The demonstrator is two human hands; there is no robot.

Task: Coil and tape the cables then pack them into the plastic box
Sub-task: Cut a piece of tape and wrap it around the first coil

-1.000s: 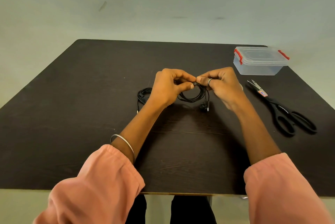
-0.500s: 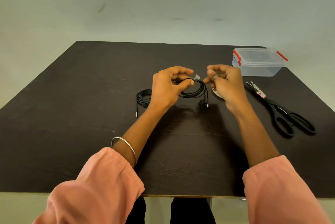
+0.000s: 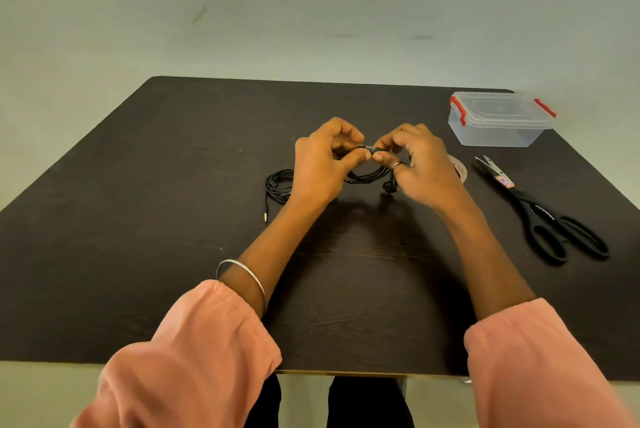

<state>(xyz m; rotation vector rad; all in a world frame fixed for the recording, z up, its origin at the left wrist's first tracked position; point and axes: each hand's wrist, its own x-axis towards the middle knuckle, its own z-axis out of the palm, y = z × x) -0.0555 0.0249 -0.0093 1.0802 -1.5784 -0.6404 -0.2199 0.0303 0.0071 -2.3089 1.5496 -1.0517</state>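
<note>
Both hands meet above the middle of the dark table (image 3: pixel 138 254). My left hand (image 3: pixel 322 164) pinches the top of a coiled black earphone cable (image 3: pixel 367 176). My right hand (image 3: pixel 419 164) pinches the same spot from the right, where a small bit of tape sits on the coil. An earbud hangs from the coil's lower right. A second black coiled cable (image 3: pixel 277 185) lies on the table to the left, its jack plug pointing toward me. The clear plastic box (image 3: pixel 498 119) with red clips stands closed at the far right.
Black scissors (image 3: pixel 547 216) lie at the right, blades pointing away from me. A tape roll (image 3: pixel 459 169) peeks out from behind my right hand. The table's near edge runs just above my sleeves.
My right hand, which had pulled away to the right half a second ago, has come back to the coil and pinches it beside my left thumb.
</note>
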